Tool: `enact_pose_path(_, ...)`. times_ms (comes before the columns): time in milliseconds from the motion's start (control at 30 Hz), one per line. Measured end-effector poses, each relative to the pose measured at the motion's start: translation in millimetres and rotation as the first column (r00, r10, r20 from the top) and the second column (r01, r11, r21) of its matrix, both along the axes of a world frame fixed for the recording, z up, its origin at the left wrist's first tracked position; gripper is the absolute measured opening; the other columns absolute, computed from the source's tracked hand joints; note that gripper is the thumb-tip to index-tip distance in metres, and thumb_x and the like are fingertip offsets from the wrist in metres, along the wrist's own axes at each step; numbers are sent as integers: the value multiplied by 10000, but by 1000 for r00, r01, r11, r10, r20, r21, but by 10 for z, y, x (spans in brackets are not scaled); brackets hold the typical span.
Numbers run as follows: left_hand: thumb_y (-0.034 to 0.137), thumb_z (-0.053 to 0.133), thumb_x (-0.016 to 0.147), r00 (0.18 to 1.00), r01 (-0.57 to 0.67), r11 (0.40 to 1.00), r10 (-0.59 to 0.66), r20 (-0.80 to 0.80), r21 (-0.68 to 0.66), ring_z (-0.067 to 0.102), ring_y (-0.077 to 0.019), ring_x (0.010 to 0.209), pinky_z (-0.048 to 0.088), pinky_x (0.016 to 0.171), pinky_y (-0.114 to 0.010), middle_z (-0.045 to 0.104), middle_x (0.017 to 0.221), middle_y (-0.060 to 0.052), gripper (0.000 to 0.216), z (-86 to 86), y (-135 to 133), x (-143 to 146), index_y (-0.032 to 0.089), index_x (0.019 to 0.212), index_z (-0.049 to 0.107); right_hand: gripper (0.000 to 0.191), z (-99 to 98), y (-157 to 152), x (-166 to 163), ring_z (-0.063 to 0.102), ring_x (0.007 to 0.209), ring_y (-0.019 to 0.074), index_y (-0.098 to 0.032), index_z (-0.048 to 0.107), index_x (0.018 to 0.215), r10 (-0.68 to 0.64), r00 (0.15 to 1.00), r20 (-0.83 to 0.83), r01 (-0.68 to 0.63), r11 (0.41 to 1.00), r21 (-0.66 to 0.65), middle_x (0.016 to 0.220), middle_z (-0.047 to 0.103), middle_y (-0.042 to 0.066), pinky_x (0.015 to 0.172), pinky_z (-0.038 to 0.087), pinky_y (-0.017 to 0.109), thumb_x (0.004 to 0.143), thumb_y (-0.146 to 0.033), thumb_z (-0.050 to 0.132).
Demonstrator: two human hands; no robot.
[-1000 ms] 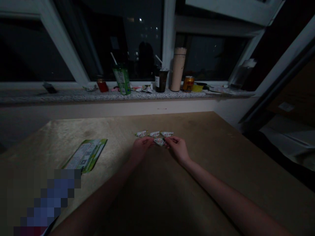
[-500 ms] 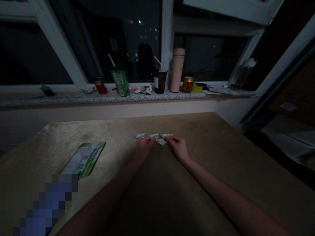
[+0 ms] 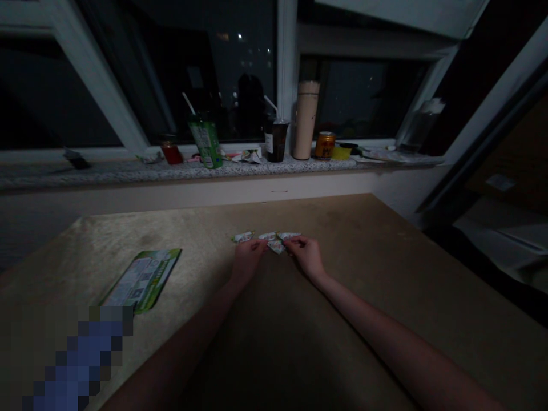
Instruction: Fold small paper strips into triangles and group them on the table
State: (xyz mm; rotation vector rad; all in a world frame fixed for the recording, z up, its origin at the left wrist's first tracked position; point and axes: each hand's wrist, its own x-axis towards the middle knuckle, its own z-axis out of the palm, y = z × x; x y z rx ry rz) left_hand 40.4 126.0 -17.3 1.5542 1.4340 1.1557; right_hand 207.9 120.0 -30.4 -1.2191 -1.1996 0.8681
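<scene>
- Along the windowsill (image 3: 240, 169) stand a jar of something red (image 3: 172, 152), a green cup (image 3: 206, 144) with a straw, a dark cup (image 3: 277, 141) with a white label and straw, a tall flask (image 3: 305, 123) and a gold can (image 3: 325, 146).
- A large green packet (image 3: 149, 277) lies on the surface (image 3: 363, 285) to the left, well apart from the hands; a blue thing (image 3: 81, 359) by its near end is too blurred to name.
- Beyond the front packet (image 3: 276, 246) lie a left packet (image 3: 244, 236), a middle packet (image 3: 268, 235) and a right packet (image 3: 290, 234) in a row; the fingers partly cover the row's near edge.
- The surface is flat, brown and dull; the sill is speckled stone, the flask smooth and pinkish.
- The small packets are pale with green bits, roughly three-cornered, with slightly shiny wrapping.
- The front packet sits between the two hands, close against the near side of the middle and right packets. Its long axis runs left to right, with one corner pointing toward the person.
- The left hand (image 3: 248, 258) pinches the front packet's left corner between its fingers; the right hand (image 3: 307, 255) pinches its right corner.
</scene>
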Motion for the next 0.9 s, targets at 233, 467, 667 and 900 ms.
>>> enact_pose_path(233, 373, 622, 727, 999, -33, 999, 32, 8, 25, 685, -214, 702, 516, 656, -296, 720, 710, -30, 226, -67, 37, -18, 164, 752, 704, 378, -45, 44, 1, 586, 496, 156, -116, 681, 705, -21, 1000, 21, 20, 1000, 10, 612, 671, 60, 461, 438, 236, 630, -486, 685)
enact_pose_path(467, 393, 633, 725, 998, -46, 998, 44, 52, 35, 691, -219, 715, 522, 664, -294, 725, 726, -40, 239, -126, 58, -18, 167, 761, 702, 363, -14, 11, 19, 604, 506, 167, -102, 701, 742, -40, 998, 37, 40, 999, 4, 639, 691, 77, 476, 446, 243, 662, -454, 664)
enact_pose_path(667, 383, 665, 696, 991, -88, 995, 83, 105, 51, 688, -231, 695, 525, 673, -314, 717, 693, -49, 223, -122, 30, -24, 164, 721, 698, 355, 27, -36, 30, 600, 500, 167, -107, 709, 777, -71, 996, 46, 71, 997, 3, 668, 700, 78, 468, 443, 243, 704, -440, 609)
enact_pose_path(900, 409, 619, 752, 958, -185, 974, 150, 245, 129, 681, -212, 885, 519, 808, -320, 701, 990, -125, 379, -7, -62, -12, 119, 996, 617, 340, 93, -63, 32, 576, 606, 173, -109, 670, 719, -207, 974, 89, 198, 975, 102, 645, 660, 66, 565, 427, 248, 761, -411, 521)
